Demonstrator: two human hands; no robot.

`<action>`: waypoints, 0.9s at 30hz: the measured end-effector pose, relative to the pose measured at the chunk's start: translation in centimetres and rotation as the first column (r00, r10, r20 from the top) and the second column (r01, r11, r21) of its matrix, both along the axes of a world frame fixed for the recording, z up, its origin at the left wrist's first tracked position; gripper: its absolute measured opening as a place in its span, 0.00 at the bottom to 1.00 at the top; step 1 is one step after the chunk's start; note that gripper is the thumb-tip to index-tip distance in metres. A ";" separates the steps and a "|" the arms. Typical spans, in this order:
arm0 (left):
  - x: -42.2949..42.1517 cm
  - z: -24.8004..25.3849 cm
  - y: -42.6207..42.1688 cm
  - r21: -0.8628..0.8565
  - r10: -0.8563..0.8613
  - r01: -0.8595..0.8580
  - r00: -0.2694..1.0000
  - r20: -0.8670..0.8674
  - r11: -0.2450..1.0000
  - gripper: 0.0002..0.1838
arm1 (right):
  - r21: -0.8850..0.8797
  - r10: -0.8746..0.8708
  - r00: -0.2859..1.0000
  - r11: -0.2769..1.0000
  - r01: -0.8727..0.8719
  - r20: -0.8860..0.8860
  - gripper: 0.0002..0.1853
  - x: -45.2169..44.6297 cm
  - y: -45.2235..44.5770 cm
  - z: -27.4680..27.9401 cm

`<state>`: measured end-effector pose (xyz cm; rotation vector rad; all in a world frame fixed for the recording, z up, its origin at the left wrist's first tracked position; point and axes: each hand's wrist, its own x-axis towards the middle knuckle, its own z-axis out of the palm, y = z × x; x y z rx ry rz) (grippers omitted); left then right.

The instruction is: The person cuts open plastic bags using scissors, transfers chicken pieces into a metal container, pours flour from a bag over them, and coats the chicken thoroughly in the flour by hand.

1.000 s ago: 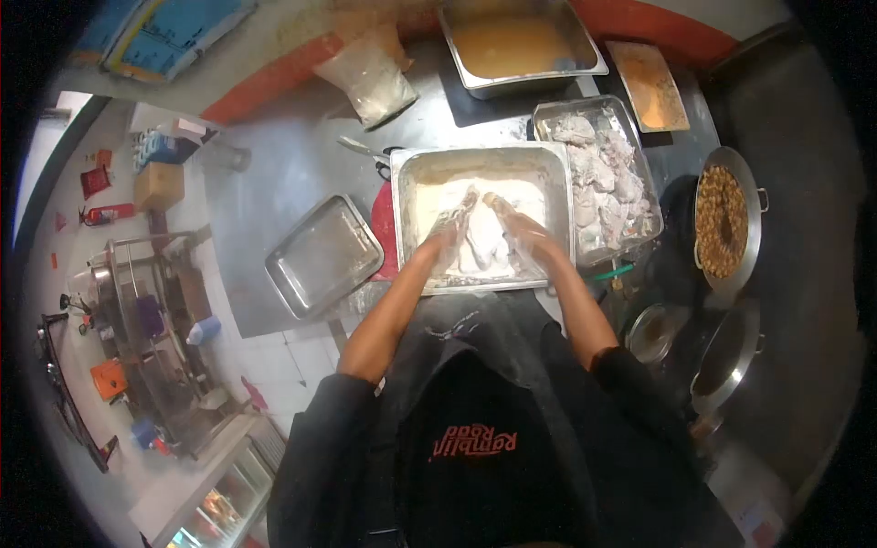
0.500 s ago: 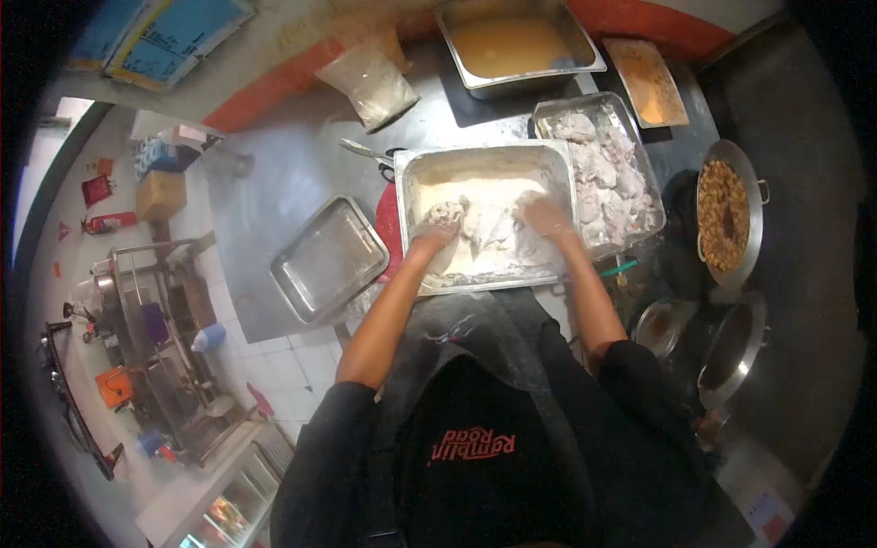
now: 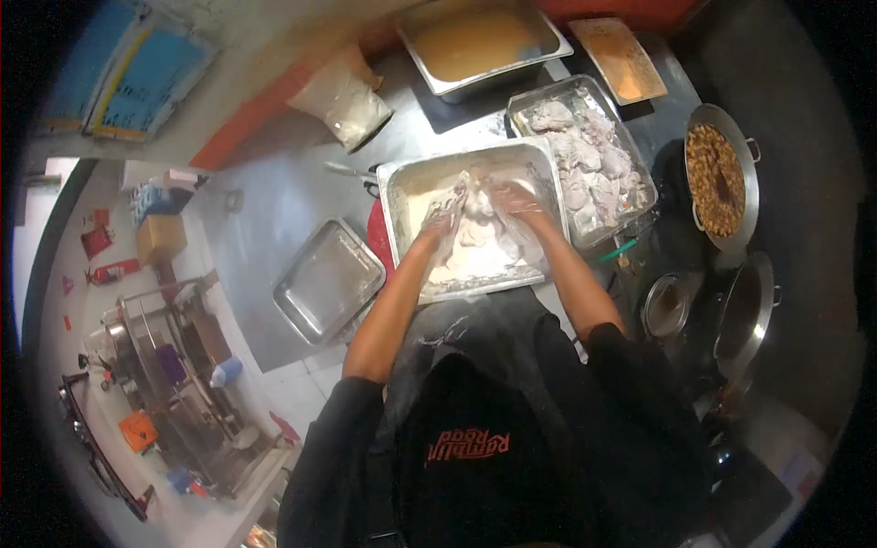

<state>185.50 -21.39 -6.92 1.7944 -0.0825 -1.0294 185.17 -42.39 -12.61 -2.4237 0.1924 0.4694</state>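
Observation:
A deep metal pan point(image 3: 475, 290) of white flour point(image 3: 434, 187) stands on the counter right in front of me. Both my hands are inside it, dusted with flour. My left hand point(image 3: 445, 216) is at the left of a floured heap, its fingers stretched out toward the far side. From the right, my right hand point(image 3: 517, 201) reaches over the same heap with its fingers extended. Between my palms lie flour-coated lumps point(image 3: 477, 230), which look like chicken pieces. Motion blur and flour partly hide the fingertips.
Floured chicken pieces point(image 3: 585, 164) fill a tray to the right. Behind stand a pan of brownish liquid point(image 3: 484, 50), an orange crumb tray point(image 3: 621, 62) and a flour bag point(image 3: 343, 102). An emptied metal tray point(image 3: 329, 281) sits left; woks point(image 3: 751, 205) are at far right.
My hands have moved closer together and farther into the pan, around the floured heap. The clump of flour on my left hand no longer shows. The view has turned slightly.

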 end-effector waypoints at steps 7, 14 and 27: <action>-1.0 -8.0 4.4 -0.241 0.071 -0.102 0.988 -0.134 0.965 0.25 | 0.275 0.005 0.973 0.959 0.060 -0.232 0.41 -6.0 1.7 4.0; -2.3 -4.3 2.9 -0.053 0.471 -0.613 0.657 -0.588 0.789 0.30 | 0.535 -0.343 0.934 0.773 0.341 -0.099 0.34 -8.5 1.8 -3.5; -0.3 -7.2 2.3 -0.425 0.363 -0.390 0.920 -0.148 0.817 0.29 | 0.569 -0.344 0.935 0.753 0.331 -0.088 0.29 -7.4 1.9 2.4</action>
